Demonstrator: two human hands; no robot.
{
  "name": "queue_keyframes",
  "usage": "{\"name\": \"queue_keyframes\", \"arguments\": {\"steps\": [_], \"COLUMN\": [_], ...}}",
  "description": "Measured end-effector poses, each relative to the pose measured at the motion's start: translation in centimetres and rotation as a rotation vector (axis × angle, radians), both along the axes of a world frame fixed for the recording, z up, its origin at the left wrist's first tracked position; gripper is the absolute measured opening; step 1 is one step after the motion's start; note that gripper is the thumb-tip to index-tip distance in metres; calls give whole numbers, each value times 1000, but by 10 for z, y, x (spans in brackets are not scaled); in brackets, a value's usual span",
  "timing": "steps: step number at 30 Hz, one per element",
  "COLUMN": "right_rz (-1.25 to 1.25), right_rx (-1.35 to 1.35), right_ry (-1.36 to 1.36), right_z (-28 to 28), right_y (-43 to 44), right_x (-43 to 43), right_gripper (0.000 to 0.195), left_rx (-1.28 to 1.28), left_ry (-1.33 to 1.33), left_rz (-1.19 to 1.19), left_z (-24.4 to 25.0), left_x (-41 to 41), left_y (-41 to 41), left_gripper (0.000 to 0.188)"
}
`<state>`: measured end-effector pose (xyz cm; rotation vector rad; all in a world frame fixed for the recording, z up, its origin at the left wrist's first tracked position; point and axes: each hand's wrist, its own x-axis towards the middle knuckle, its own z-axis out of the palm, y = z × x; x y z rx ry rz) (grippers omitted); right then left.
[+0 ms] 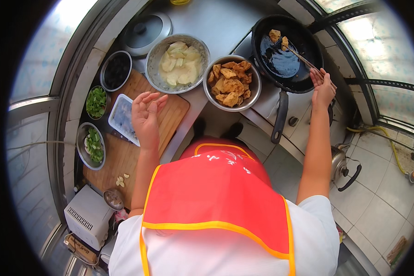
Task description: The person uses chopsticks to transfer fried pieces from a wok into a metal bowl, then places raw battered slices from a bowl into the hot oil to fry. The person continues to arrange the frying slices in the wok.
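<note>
My right hand (323,88) grips a pair of chopsticks (302,59), whose tips touch a fried piece (285,43) in the black frying pan (312,38). Another browned piece (274,35) lies beside it, near dark oil (279,62). Left of the pan, a steel bowl (258,92) is heaped with browned fried pieces (231,84). A larger metal bowl (204,51) holds pale sliced vegetable (181,63) in some liquid. My left hand (147,115) is raised with loosely curled fingers, holding nothing, over the wooden cutting board (174,114) beside a white plastic tray (120,112).
At the left edge stand bowls of dark food (116,70), chopped greens (96,102) and greens with something pale (94,145). A pot lid (146,32) lies behind. Garlic cloves (120,180) sit near a toaster (89,215). The pan's handle (280,117) juts towards me; a kettle (338,162) is at right.
</note>
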<state>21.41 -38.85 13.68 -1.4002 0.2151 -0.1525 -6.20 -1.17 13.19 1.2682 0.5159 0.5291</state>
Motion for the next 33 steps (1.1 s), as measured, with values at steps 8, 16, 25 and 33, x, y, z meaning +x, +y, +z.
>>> {"name": "queue_keyframes", "arguments": {"steps": [8,16,25,33], "right_rz": [12,372,193,156], "right_rx": [-237,-176,-259,-327], "right_ry": [-6,100,-108,-108], "right_z": [16,52,20,-54], "right_y": [-7,26,57,72], "right_x": [-40,-126,-27,54], "right_gripper": [35,33,32,31], "left_rx": [88,137,23,-35], "left_ry": [32,58,28,55], "left_rz": [-19,-10,-12,82], "left_z": [-3,-4,-2,-5], "left_x": [11,19,18,2], "left_y": [3,0,7,11], "left_gripper": [21,15,21,32]}}
